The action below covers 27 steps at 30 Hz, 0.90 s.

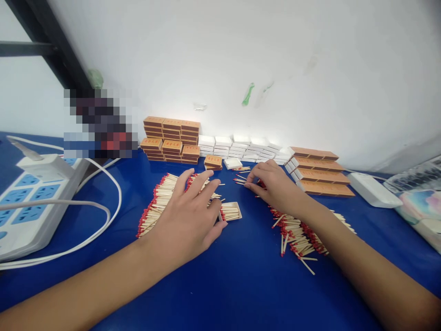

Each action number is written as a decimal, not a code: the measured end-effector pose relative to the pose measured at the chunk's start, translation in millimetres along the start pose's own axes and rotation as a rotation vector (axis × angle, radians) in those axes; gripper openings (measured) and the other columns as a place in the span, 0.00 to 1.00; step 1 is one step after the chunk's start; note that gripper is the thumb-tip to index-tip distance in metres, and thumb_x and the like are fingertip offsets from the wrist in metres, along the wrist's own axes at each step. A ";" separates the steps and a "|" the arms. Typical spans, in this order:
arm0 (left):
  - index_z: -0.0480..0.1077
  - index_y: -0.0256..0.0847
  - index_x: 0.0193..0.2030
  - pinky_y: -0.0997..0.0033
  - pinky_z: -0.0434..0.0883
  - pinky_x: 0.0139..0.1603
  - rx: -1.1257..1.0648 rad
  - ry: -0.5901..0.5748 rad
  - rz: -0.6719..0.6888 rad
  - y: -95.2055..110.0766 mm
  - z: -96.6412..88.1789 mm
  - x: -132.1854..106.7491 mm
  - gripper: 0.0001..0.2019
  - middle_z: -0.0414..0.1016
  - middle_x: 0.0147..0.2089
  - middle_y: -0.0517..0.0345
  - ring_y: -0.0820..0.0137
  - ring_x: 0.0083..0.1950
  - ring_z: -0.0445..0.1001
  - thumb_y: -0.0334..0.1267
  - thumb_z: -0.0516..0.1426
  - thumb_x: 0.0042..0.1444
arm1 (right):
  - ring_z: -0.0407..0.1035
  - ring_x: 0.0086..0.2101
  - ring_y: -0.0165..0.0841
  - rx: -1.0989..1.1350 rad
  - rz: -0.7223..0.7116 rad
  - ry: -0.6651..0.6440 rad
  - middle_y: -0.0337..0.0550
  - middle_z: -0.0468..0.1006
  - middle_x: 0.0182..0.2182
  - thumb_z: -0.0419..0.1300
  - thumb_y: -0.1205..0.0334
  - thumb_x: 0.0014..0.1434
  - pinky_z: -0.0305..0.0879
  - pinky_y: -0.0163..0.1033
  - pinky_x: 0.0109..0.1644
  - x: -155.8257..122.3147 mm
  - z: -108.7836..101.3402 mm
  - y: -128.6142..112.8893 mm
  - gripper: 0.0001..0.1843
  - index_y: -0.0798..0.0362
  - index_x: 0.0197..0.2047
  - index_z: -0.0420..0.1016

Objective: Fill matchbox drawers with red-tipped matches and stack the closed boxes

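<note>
My left hand (191, 214) is spread above a pile of red-tipped matches (155, 204). Its thumb and index finger are by the left end of a white matchbox tray (240, 211), which has matches lying in it. Thumb and fingertips of my right hand (272, 181) come together at the ends of a few matches (240, 180), whose red heads point left. Below my right wrist lies another heap of matches (298, 236), partly hidden by the forearm.
Orange matchboxes (171, 133) are stacked at the back left, white trays (237, 147) along the wall, and orange sleeves (322, 174) at the right. Two loose boxes (212, 162) stand in front. A power strip (31, 197) with white cables lies left, a white adapter (374, 189) right.
</note>
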<state>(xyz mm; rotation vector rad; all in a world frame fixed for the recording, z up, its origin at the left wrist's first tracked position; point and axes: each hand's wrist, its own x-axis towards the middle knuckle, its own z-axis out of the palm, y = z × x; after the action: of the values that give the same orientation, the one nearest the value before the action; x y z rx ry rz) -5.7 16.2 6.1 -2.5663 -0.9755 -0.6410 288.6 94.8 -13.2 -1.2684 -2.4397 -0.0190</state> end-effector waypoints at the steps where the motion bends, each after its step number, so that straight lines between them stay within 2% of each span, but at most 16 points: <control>1: 0.84 0.37 0.45 0.29 0.66 0.75 0.001 0.000 0.001 -0.2 0.3 0.0 0.14 0.82 0.66 0.39 0.41 0.73 0.73 0.47 0.64 0.68 | 0.69 0.44 0.48 0.005 -0.001 0.002 0.50 0.80 0.38 0.63 0.60 0.72 0.67 0.54 0.51 0.3 0.8 -0.8 0.07 0.48 0.39 0.77; 13: 0.84 0.38 0.44 0.30 0.66 0.76 -0.005 0.000 -0.001 0.4 0.0 0.2 0.13 0.82 0.66 0.39 0.41 0.74 0.72 0.46 0.65 0.68 | 0.67 0.46 0.49 -0.018 -0.003 0.026 0.52 0.79 0.42 0.62 0.59 0.73 0.67 0.56 0.54 3.6 4.8 -7.8 0.07 0.48 0.40 0.77; 20: 0.84 0.39 0.44 0.29 0.67 0.75 -0.007 0.005 0.004 0.0 -0.2 0.7 0.12 0.82 0.65 0.40 0.41 0.73 0.73 0.46 0.65 0.68 | 0.65 0.48 0.49 -0.053 -0.011 0.086 0.52 0.77 0.43 0.63 0.63 0.72 0.68 0.57 0.57 5.4 7.6 -10.6 0.04 0.48 0.42 0.77; 27: 0.84 0.37 0.44 0.29 0.67 0.75 0.006 0.000 0.003 -0.2 -0.8 -0.1 0.14 0.82 0.65 0.39 0.41 0.73 0.73 0.47 0.64 0.68 | 0.66 0.48 0.50 -0.042 -0.016 0.082 0.52 0.77 0.44 0.64 0.64 0.71 0.69 0.58 0.56 5.1 7.0 -10.6 0.04 0.49 0.42 0.77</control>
<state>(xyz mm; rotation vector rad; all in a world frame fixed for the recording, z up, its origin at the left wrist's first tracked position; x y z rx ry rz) -6.1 15.9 6.7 -2.5624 -0.9721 -0.6357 275.2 93.8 -16.2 -1.2407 -2.3912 -0.1247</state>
